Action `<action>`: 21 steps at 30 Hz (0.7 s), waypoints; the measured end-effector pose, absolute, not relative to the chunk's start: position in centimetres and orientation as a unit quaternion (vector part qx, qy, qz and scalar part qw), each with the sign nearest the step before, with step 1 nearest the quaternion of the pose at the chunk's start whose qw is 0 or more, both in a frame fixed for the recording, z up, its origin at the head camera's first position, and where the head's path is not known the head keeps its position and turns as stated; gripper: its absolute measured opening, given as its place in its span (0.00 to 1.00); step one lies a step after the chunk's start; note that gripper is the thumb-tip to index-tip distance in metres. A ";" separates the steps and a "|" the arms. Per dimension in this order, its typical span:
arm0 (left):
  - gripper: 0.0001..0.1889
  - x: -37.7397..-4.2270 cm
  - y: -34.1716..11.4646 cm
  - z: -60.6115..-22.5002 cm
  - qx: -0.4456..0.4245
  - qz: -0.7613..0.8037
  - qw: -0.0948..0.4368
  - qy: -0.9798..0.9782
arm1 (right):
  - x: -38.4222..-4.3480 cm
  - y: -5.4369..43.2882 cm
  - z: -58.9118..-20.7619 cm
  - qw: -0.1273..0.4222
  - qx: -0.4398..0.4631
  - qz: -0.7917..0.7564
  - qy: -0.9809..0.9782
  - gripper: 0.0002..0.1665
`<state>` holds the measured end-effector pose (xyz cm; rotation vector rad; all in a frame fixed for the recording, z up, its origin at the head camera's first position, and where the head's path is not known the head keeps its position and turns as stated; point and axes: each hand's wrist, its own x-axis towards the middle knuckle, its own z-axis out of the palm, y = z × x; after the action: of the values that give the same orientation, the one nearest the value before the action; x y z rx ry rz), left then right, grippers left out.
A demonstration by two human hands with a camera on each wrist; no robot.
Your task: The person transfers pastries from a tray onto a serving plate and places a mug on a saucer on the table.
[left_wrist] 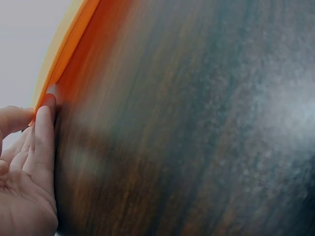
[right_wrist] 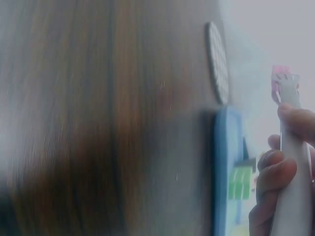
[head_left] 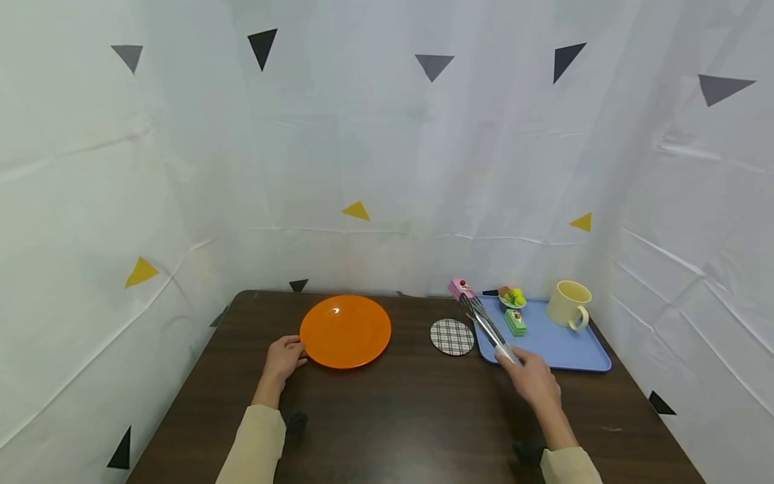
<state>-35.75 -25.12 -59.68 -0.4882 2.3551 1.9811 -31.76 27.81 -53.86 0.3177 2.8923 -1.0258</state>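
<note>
At the left rim of a round orange plate, my left hand pinches the edge. In the left wrist view the thumb lies above the rim and the fingers beneath it. My right hand grips metal tongs that point forward and left. A small pink cake slice with a red dot on top is caught between the tongs' tips, raised over the table's far side. In the right wrist view, fingers wrap the tongs' handle.
A blue tray on the right carries a green cake slice, a small bowl of food and a yellow mug. Left of it lies a checkered coaster. White curtains with triangles surround the dark wooden table.
</note>
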 end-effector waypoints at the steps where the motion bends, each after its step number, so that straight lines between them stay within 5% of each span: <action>1: 0.25 -35.7 -25.1 -59.7 -0.158 0.635 0.012 0.756 | -31.8 27.4 -53.9 0.028 0.101 -0.334 0.937 0.47; 21: 0.25 -36.4 -25.5 -60.6 -0.158 0.638 0.006 0.754 | -33.7 18.0 -54.9 -0.003 0.031 -0.343 0.939 0.37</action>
<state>-36.36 -25.52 -60.58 -0.4938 2.3588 1.9978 -33.70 18.00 -54.90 0.0989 2.9554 -1.0799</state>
